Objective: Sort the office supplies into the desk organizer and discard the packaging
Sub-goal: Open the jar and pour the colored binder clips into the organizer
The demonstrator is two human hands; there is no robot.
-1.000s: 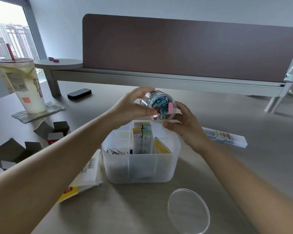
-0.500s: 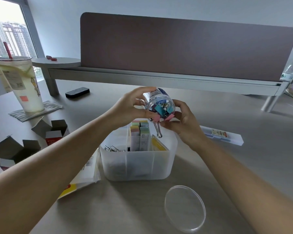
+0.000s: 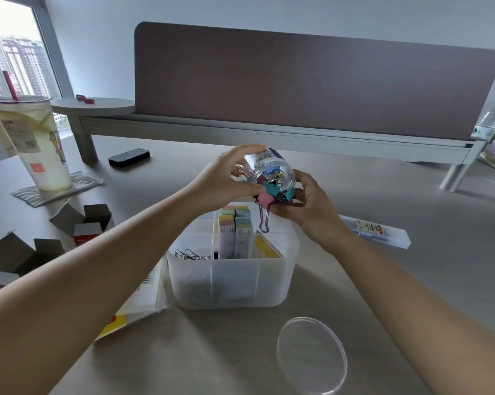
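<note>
Jar (image 3: 272, 172): mid-frame, tipped over the organizer (image 3: 229, 283), clips (image 3: 269, 195) spilling.
Left hand (image 3: 226, 178): grips the jar.
Right hand (image 3: 312, 206): cups its mouth.

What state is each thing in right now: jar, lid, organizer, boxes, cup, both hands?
Clear jar: lid off, tipped mouth-down over the organizer, binder clips spilling out.
Jar lid: off, flat on the desk.
Organizer: open-topped, partly filled with paper clips and sticky notes.
Cardboard boxes: opened, flaps up.
Drink cup: upright, lidded, straw in.
Left hand: gripping the jar.
Right hand: gripping the jar's mouth end.
</note>
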